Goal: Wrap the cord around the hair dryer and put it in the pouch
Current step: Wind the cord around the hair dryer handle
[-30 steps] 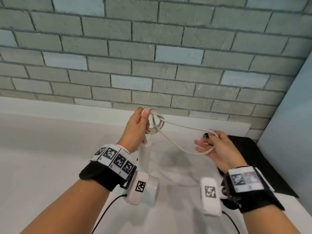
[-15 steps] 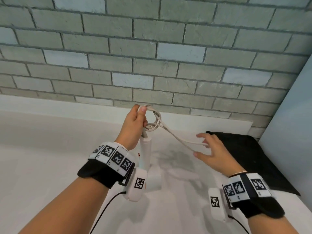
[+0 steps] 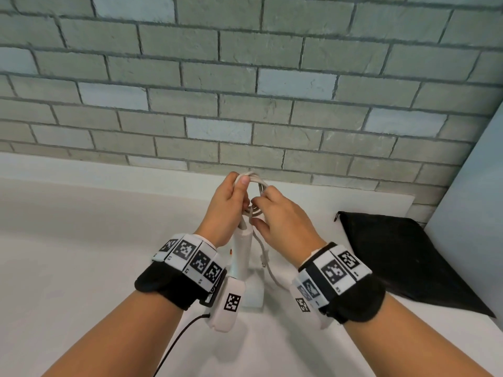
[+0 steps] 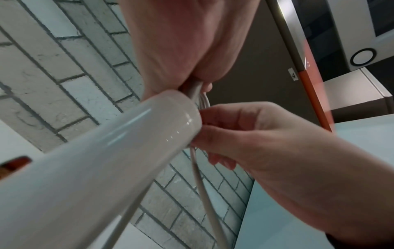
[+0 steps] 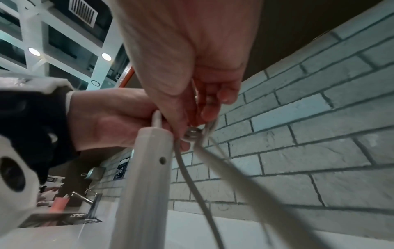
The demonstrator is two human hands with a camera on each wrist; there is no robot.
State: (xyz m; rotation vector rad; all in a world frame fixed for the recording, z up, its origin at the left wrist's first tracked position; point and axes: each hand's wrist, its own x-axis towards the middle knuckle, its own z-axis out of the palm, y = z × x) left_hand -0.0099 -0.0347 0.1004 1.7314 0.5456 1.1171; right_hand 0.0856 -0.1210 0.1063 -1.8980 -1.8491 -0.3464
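The white hair dryer (image 3: pixel 243 251) hangs handle-up above the counter, its handle large in the left wrist view (image 4: pixel 91 161) and the right wrist view (image 5: pixel 147 176). My left hand (image 3: pixel 231 202) grips the coiled white cord (image 3: pixel 255 178) above the handle's end. Against those loops my right hand (image 3: pixel 275 213) pinches the cord (image 5: pixel 204 128), with a loose length (image 4: pixel 204 193) dropping below it. The black pouch (image 3: pixel 402 257) lies flat on the counter to the right, apart from both hands.
A white counter (image 3: pixel 81 254) runs below a grey brick wall (image 3: pixel 245 91). A pale panel (image 3: pixel 473 202) stands at the right edge behind the pouch. A faucet and sink (image 5: pixel 89 208) show far left in the right wrist view.
My right hand has moved left from the stretched cord to the coil at my left hand, bringing the long loop in. The left hand and dryer stayed about where they were.
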